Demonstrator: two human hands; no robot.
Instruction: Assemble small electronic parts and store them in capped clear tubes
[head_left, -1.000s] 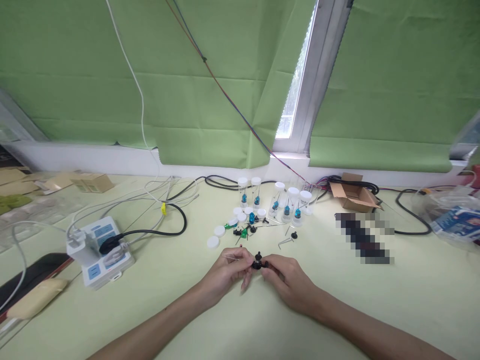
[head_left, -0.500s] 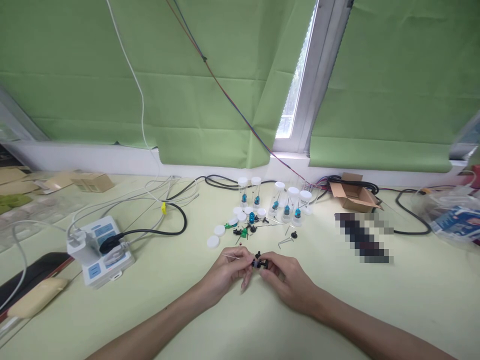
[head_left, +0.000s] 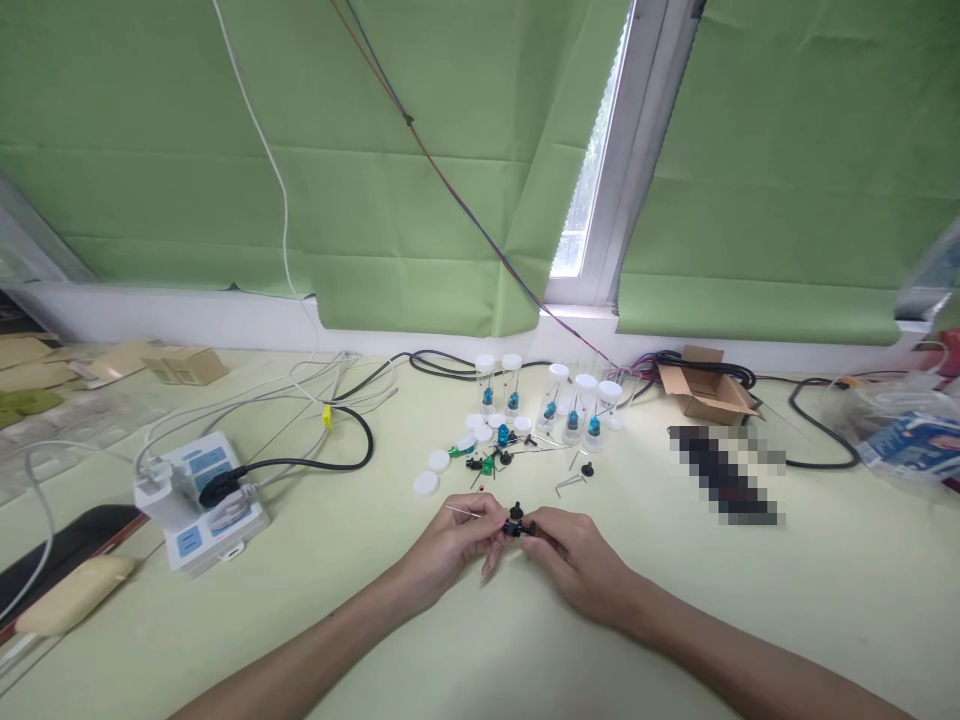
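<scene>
Between my two hands is a small black fitting (head_left: 515, 524) with a knob sticking up from its top and a stub pointing right. My left hand (head_left: 469, 530) pinches the fitting's left end; a thin metal rod (head_left: 460, 511) also juts out leftward from these fingers. My right hand (head_left: 570, 545) has its thumb and fingertips closed round the right stub. Just beyond the hands lie a green part (head_left: 488, 465), a blue part (head_left: 502, 435), a loose black knob (head_left: 587, 469) and several hex keys (head_left: 570, 485).
Clear tubes with white caps and blue parts (head_left: 573, 418) stand at the back, with loose white caps (head_left: 427, 484) nearer. A power strip (head_left: 202, 500) with plugs and cables is on the left. An open cardboard box (head_left: 705, 392) sits at the back right.
The black fitting has turned in my fingers, so its knob now stands more fully in view on top. Both hands have stayed nearly in place.
</scene>
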